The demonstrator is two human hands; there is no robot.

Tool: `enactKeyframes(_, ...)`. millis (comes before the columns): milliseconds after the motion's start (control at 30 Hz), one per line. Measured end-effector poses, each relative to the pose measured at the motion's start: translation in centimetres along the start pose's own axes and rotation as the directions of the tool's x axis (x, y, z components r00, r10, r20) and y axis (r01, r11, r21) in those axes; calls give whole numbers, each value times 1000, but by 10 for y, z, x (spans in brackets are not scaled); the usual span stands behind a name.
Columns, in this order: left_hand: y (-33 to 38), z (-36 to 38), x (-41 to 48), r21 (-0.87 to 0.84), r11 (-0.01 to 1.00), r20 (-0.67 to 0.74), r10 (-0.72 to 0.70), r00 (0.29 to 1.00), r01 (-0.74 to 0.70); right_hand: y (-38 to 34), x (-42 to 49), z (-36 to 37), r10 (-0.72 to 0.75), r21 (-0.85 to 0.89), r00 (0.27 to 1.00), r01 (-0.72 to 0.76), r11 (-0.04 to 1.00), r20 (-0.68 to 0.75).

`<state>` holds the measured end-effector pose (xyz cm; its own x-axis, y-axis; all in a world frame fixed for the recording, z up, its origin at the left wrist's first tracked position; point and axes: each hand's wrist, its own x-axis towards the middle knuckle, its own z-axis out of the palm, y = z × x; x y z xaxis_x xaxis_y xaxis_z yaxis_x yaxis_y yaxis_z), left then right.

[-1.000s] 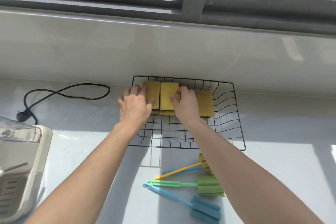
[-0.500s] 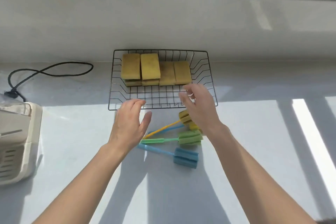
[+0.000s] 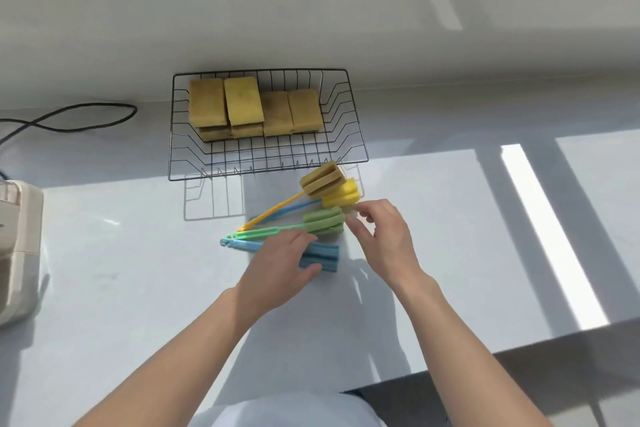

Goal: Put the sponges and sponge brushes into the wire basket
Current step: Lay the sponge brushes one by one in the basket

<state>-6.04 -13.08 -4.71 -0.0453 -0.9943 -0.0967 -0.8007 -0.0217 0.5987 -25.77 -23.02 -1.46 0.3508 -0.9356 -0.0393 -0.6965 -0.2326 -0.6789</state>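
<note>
A black wire basket (image 3: 360,149) stands against the back wall with several yellow sponges (image 3: 242,100) stacked in its far half. In front of it, four sponge brushes lie on the white counter: an olive-headed one (image 3: 323,180), a yellow-headed one (image 3: 341,196), a green one (image 3: 323,224) and a blue one (image 3: 322,255). My left hand (image 3: 277,270) lies over the blue brush's handle, fingertips by the green head and thumb at the blue head's near edge. My right hand (image 3: 384,239) hovers just right of the green head with fingers apart, holding nothing.
A black cable (image 3: 86,118) loops on the counter left of the basket. A white appliance (image 3: 17,246) sits at the far left edge. The counter's front edge (image 3: 519,350) runs diagonally at lower right, with dark floor beyond.
Both hands left the sponges in the basket and came back toward me, down to the brushes. The view tilted downward.
</note>
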Motion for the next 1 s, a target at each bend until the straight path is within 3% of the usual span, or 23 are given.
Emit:
enactKeyframes(167,-1,20,7,3,1000,87,-26,996,26,6,-5,-8,15,25,1000,-15,1000,-7)
enactKeyframes(500,-6,34,19,-39,994,20,-103,994,104,3,17,-10,-21,-28,998,23,999,63)
enactKeyframes(767,-8,17,11,-215,964,41,-151,988,157,-22,66,-4,-211,-253,962,250,935,171)
enactKeyframes(1000,-9,-16,-2,-365,909,-9,-222,975,204,-23,95,12,-278,-388,902,398,831,330)
